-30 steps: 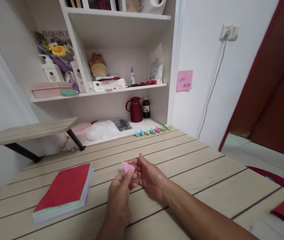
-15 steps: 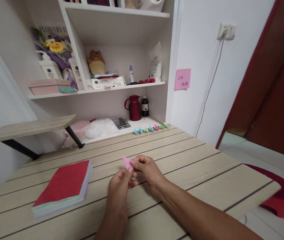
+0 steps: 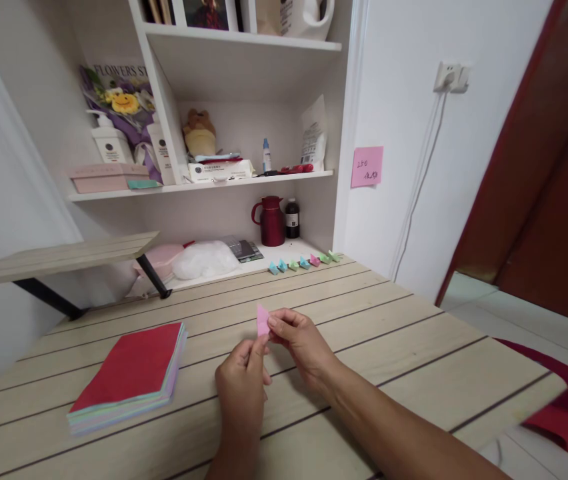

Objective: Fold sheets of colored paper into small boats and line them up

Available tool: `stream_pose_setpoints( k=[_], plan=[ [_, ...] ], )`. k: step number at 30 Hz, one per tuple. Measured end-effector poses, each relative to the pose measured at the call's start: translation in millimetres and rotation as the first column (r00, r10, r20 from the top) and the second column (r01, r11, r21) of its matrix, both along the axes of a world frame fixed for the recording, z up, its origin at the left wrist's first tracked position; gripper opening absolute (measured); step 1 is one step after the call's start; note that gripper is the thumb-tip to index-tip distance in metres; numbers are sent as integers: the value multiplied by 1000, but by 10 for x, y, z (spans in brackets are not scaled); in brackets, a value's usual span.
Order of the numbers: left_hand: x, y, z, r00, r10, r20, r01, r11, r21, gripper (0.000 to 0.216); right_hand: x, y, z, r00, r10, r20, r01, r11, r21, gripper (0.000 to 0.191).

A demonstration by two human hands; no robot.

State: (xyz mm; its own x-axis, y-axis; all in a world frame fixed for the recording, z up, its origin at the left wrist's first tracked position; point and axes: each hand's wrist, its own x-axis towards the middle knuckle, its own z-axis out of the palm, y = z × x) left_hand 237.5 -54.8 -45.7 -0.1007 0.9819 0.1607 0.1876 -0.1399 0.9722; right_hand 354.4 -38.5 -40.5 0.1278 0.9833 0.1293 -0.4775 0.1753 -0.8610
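Pink folded paper (image 3: pixel 263 319), light and easily creased, is pinched above the wooden table (image 3: pixel 404 340) between left hand (image 3: pixel 242 387) and right hand (image 3: pixel 300 341), both closed on it; best held by its edges; a coloured paper stack (image 3: pixel 129 377) lies left.

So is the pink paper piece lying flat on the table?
No, both hands, left and right, pinch the pink paper piece above the table.

Both forearms are bare, with no sleeve showing up to the lower edge of the view. The left hand (image 3: pixel 242 383) and the right hand (image 3: pixel 303 341) wear no gloves, rings, watch or bracelet. The fingernails look short and unpainted.
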Motion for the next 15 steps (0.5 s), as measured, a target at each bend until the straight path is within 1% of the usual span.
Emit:
stream_pose_setpoints(
  k=[2,3,4,6,7,8,10,11,13,15],
  plan=[
    [-28,31,2,999,-3,45,1,999,38,43,10,-1,6,1000,1,-14,-1,1000,5,32],
    [-36,51,-1,996,-31,88,26,998,49,44,15,-2,11,999,3,-41,-3,1000,-1,32],
    [-39,71,-6,987,-78,140,72,996,48,47,21,-4,18,997,7,-75,-7,1000,-7,32],
    [-30,103,-20,944,-214,252,225,974,-18,63,33,-14,36,989,31,-142,-33,999,-12,32],
    [-21,110,-26,908,-284,309,321,944,-72,72,40,-22,46,985,53,-165,-56,998,-10,32],
    [-11,110,-28,864,-345,367,415,901,-129,79,45,-31,54,981,85,-175,-87,996,-5,32],
    [-2,86,-17,763,-416,495,566,800,-200,84,50,-52,64,973,170,-157,-171,985,9,32],
    [-5,67,-2,715,-424,557,612,763,-205,83,49,-62,66,968,216,-127,-216,976,18,31],
    [-29,25,44,632,-413,655,668,719,-192,76,41,-75,63,958,281,-47,-280,959,39,29],
    [-67,-7,97,576,-405,710,701,691,-174,66,30,-77,54,961,273,30,-275,960,58,26]
  ],
)
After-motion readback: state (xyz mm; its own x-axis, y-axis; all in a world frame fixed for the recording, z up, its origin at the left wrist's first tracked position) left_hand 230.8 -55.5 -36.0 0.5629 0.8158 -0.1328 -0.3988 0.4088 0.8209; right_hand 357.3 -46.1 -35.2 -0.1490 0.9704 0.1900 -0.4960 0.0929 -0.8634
